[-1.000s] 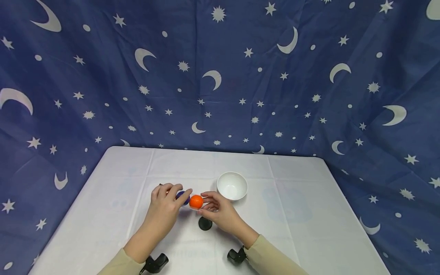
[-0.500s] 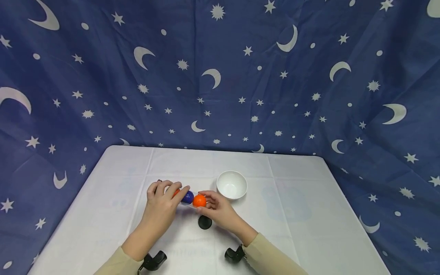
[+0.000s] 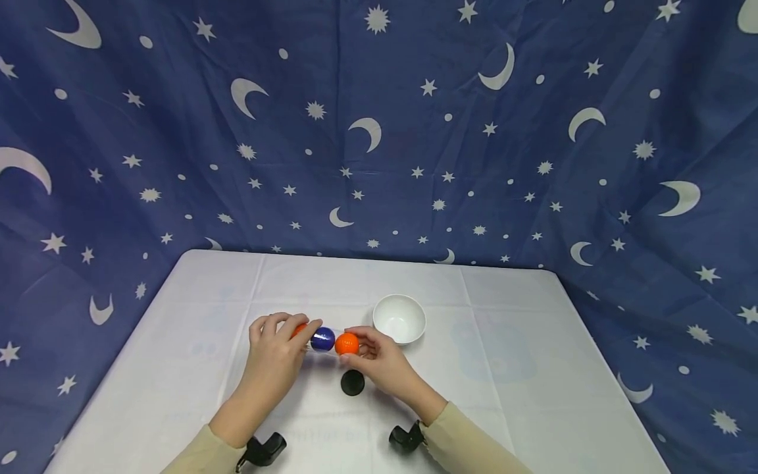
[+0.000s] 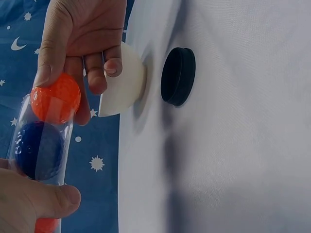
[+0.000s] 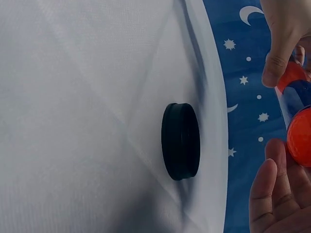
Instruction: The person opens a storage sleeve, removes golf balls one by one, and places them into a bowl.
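As L hand [image 3: 274, 355] grips tube [image 4: 40, 148], axis approx. crosswise, mouth facing R

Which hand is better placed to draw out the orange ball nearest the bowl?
Probably the right hand: its thumb touches that orange ball. The left hand grips the clear tube farther back and seems better used to steady it.

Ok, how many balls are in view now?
3. One orange ball is at the right hand, a blue ball is next to it in the clear tube, and a second orange ball is partly covered by the left hand, which may hide more.
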{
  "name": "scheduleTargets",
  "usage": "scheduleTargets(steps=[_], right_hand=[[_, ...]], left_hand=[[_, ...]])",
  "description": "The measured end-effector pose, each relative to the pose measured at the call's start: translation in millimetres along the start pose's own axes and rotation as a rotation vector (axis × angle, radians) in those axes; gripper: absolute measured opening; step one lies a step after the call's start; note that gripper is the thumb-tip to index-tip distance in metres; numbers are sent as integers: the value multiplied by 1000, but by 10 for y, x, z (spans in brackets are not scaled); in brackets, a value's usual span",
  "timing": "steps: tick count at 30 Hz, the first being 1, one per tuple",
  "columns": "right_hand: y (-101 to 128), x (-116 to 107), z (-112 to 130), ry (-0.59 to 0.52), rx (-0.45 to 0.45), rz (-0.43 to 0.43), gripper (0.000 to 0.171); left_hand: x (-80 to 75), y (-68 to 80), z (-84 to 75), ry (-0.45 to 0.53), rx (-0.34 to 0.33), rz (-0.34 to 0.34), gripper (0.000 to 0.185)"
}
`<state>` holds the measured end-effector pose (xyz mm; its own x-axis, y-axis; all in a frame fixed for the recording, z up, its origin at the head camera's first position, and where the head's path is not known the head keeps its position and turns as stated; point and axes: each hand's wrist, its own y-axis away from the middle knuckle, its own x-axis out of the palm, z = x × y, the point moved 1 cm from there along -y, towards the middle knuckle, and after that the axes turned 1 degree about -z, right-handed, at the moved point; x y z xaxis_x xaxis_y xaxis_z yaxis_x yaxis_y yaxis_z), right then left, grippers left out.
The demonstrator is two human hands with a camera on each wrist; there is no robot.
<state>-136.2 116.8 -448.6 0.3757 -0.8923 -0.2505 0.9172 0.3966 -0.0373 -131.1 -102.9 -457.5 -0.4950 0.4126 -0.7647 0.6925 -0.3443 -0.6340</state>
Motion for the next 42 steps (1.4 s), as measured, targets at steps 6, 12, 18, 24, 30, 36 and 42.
scheduleTargets(steps=[6,12,18,24,30,36,42], right_hand=[[-17,-42,-21,8,2,-8,47],[-72,-166,-243,20,7,-55,50],[-145,-421,-324,61,-14,-177,51],[-228,-614,-381,174,-12,-298,47],[-306,-657,-552,375,0,-371,48],[-364,-594,-576,553,20,-361,46],[-388,-535,-553,709,59,-354,45]], left_hand=[[2,-9,-3,34,-20,-4,56],[15,2,14,46,-40,11,55],[13,20,32,49,-53,21,56],[14,31,33,68,-60,17,56],[3,28,28,78,-63,6,58],[-15,39,18,70,-66,15,59],[-18,60,17,78,-66,13,60]])
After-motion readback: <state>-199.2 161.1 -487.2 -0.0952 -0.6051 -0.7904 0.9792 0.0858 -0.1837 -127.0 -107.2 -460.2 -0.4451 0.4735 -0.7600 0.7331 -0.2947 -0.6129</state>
